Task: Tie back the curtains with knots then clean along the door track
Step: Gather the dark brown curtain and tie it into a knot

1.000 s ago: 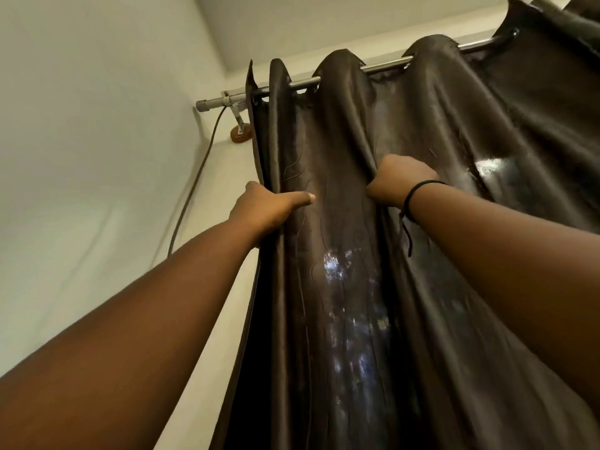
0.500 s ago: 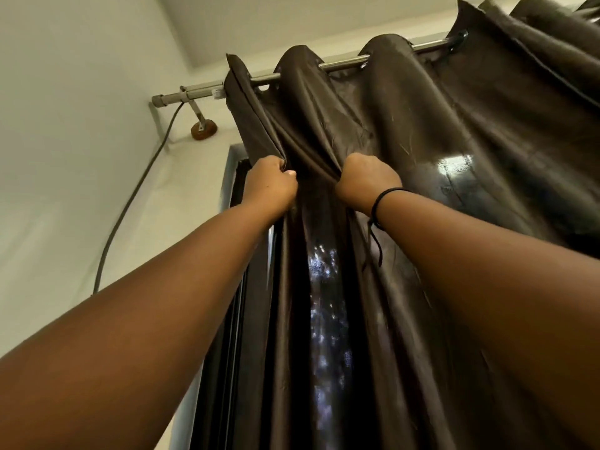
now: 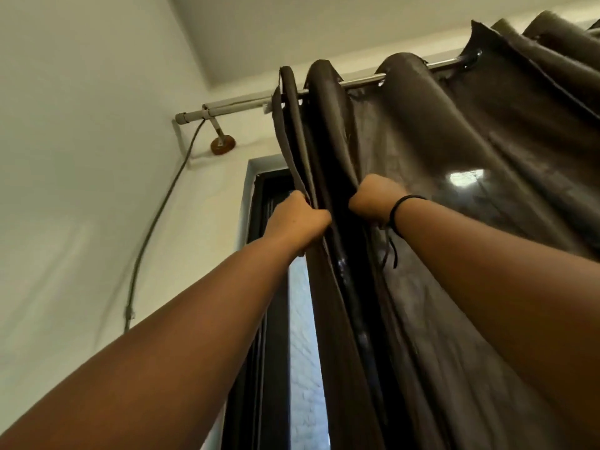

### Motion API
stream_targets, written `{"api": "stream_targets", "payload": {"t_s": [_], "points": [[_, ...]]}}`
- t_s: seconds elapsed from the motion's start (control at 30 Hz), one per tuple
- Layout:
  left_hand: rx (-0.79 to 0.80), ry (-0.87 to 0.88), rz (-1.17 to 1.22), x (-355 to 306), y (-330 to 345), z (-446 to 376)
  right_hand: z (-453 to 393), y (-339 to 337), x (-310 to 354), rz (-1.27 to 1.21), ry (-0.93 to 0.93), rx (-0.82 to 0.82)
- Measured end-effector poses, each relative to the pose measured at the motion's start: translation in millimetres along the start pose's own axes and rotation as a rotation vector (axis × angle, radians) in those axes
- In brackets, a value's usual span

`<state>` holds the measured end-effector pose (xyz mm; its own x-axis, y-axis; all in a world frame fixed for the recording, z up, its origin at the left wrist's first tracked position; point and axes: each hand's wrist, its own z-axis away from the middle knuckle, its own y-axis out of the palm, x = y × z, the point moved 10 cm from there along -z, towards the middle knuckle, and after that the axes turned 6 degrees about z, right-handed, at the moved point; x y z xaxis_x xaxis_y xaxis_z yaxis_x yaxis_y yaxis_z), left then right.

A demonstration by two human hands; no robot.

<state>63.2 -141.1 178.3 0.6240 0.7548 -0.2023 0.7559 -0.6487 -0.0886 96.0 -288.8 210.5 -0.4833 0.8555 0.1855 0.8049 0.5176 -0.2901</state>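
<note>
A dark brown shiny curtain (image 3: 461, 151) hangs in folds from a metal rod (image 3: 227, 107) high on the wall. My left hand (image 3: 297, 220) grips the curtain's left edge, with its fingers curled round the fabric. My right hand (image 3: 376, 201), with a black band on the wrist, grips a fold just to the right. Both arms reach up. To the left of the curtain the black door frame (image 3: 266, 203) shows, with a bright strip of glass (image 3: 303, 336) below my left hand.
A grey cable (image 3: 156, 222) runs down the white wall from the rod's left end. A round brown bracket (image 3: 222, 143) fixes the rod to the wall. The ceiling corner lies above. The door track is out of view.
Both hands have drawn the curtain's left edge to the right along the rod. The folds are bunched closer, and the door frame and glass strip now show.
</note>
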Motion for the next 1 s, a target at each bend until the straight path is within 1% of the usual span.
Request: {"api": "stream_targets", "payload": {"t_s": [0.1,0.2,0.27,0.33,0.47,0.53,0.6,0.67,0.7,0.73,0.77,0.8,0.83,0.87,0.9,0.93,1.0], "points": [[0.06,-0.011,-0.029,17,-17,7,-3,13,34,-0.012,-0.025,-0.002],[0.072,-0.01,-0.114,36,-37,12,-12,32,75,-0.013,-0.053,0.003],[0.077,0.002,-0.139,46,-51,13,-18,40,111,0.016,-0.115,0.002],[0.055,-0.005,-0.124,58,-72,13,-18,46,155,-0.006,-0.209,0.003],[-0.045,-0.037,-0.076,79,-112,8,-1,46,223,-0.219,-0.36,0.002],[-0.087,-0.079,0.007,88,-125,7,4,52,230,-0.263,-0.38,0.048],[-0.092,-0.114,0.047,94,-128,6,12,64,225,-0.264,-0.383,0.145],[-0.08,-0.117,0.076,95,-122,4,17,74,211,-0.241,-0.369,0.255],[-0.076,-0.114,0.098,94,-117,3,18,74,201,-0.209,-0.373,0.268],[-0.072,-0.113,0.125,91,-112,1,16,69,187,-0.25,-0.351,0.276],[-0.069,-0.107,0.147,87,-107,0,12,59,171,-0.356,-0.292,0.246],[-0.063,-0.102,0.169,82,-101,-1,5,44,148,-0.416,-0.2,0.147],[-0.057,-0.104,0.189,77,-94,-2,-3,22,123,-0.321,-0.118,-0.023],[-0.046,-0.11,0.212,73,-87,-3,-5,-2,96,-0.11,-0.013,-0.214],[-0.035,-0.115,0.239,68,-79,-5,-2,-24,73,0.107,0.084,-0.358],[-0.021,-0.123,0.274,63,-74,-6,1,-36,55,0.255,0.159,-0.439],[0.024,-0.147,0.334,54,-59,-6,6,-53,21,0.374,0.267,-0.511]]}}
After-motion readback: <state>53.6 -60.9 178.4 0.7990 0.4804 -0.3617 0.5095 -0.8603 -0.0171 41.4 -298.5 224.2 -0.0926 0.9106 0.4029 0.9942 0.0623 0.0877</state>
